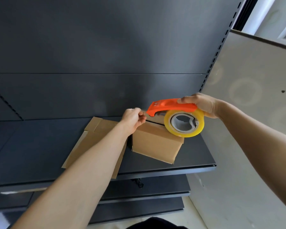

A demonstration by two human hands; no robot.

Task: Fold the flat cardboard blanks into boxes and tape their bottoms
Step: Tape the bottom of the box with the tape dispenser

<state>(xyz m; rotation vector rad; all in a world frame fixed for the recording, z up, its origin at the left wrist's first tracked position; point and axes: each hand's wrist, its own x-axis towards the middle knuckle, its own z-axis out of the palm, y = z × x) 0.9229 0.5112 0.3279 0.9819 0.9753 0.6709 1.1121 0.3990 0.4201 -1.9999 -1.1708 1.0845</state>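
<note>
Because its bottom seam is, by my reading, about to be taped, the small folded brown cardboard box [155, 144] sits just right of frame centre on the dark grey metal shelf [40, 146], closed flaps facing up. The stack of flat brown cardboard blanks [96, 139] lies touching its left side, partly hidden under the left forearm, probably kept close for the next fold. Above the box's far edge hangs the orange plastic tape dispenser [170, 107], nose pointing left, with its roll of clear yellowish tape [184, 123] overlapping the box's upper right corner.

The right hand [203, 104] wraps the dispenser's rear handle, thumb on top and fingers curled beneath. The left hand [133, 120] is closed in a pinch right at the dispenser's nose, likely drawing out the tape's free end (the strip is too clear to make out). Only the dispenser's length separates the hands.
</note>
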